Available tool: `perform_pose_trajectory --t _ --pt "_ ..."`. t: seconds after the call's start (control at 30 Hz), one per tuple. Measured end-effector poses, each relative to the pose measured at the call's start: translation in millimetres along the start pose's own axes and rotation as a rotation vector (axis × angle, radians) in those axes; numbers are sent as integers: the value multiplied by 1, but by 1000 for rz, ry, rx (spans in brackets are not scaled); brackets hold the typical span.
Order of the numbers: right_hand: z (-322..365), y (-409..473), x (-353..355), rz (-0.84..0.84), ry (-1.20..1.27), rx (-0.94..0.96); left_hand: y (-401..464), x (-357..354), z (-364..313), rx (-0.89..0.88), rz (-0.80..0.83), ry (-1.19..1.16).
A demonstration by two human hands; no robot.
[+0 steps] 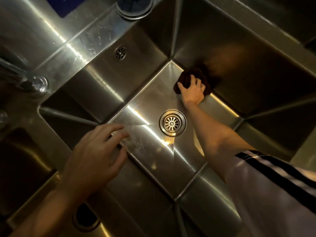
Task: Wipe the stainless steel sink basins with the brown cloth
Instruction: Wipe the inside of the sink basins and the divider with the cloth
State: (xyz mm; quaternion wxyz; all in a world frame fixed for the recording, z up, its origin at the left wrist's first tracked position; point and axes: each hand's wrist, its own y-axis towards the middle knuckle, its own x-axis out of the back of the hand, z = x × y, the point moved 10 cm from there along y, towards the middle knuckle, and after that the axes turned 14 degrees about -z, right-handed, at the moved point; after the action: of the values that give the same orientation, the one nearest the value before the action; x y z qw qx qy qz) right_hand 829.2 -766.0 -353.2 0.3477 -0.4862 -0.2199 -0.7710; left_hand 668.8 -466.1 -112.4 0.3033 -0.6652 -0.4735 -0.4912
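The sink [106, 93] is silver-grey steel with a brushed sheen, crossed by a bright white streak of light that turns amber near the drain [172, 123]. The drain is shiny chrome with a ring of dark radial slots. The overflow [120, 53] on the wall repeats that pattern, smaller. The cloth [191, 79] is dark brown, almost black in its folds, with a blurred orange-brown reflection on the wall above it. The sleeve [273, 194] is pale lilac-white with black stripes along its edge. The tap [25, 77] is polished chrome. A dark blue patch [71, 4] shows at the top.
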Motion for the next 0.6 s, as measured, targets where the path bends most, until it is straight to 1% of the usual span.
perform_pose_trajectory --t 0.07,0.17,0.23,0.4,0.5,0.6 --pt "30 6 -17 74 -43 116 0 2 2 8 -16 2" --pt "77 13 -45 249 -125 332 1 4 4 23 -37 6" --pt "99 16 -59 340 -174 439 1 6 4 34 -39 6" --pt "107 11 -64 431 -252 614 0 7 4 46 -51 12" --pt "117 -25 -67 546 -265 761 1 8 3 46 -55 20" --pt "132 -89 -72 614 -211 913 0 8 -1 24 -38 34"
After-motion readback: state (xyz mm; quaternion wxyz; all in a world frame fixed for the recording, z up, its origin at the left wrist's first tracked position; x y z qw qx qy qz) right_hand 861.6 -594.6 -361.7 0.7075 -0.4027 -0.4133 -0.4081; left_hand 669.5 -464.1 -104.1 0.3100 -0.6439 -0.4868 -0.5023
